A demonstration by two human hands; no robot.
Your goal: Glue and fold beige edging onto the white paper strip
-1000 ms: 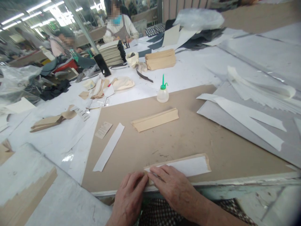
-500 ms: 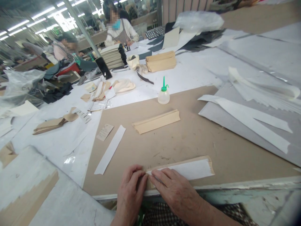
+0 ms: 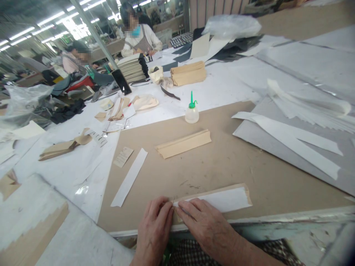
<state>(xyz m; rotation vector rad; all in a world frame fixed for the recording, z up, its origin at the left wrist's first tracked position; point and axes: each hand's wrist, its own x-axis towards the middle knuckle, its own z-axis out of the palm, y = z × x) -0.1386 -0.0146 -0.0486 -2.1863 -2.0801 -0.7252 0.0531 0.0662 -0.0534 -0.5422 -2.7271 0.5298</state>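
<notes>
A tan strip [image 3: 247, 190] with a white strip [image 3: 234, 200] on top lies along the front edge of the brown board [image 3: 222, 166]. At its left end, my left hand [image 3: 156, 223] is closed, thumb and fingertips pinching the tan edge. My right hand [image 3: 206, 223] lies over the white strip, its fingers closed and their tips close to the left fingertips. A slim grey object [image 3: 191, 214] shows between the right fingers; its kind is not clear. The hands cover the strips' left end.
On the board are folded tan pieces [image 3: 184, 144], a loose white strip [image 3: 129, 177], a small printed label [image 3: 123, 157] and a green-capped squeeze bottle [image 3: 192, 113]. White strips [image 3: 299, 142] lie to the right. A phone [image 3: 121, 82] leans behind; a co-worker [image 3: 142, 38] sits across the table.
Both hands stay at the strip's left end, with only a slight shift of the fingers. The whole view has moved slightly; the objects on the board lie as before.
</notes>
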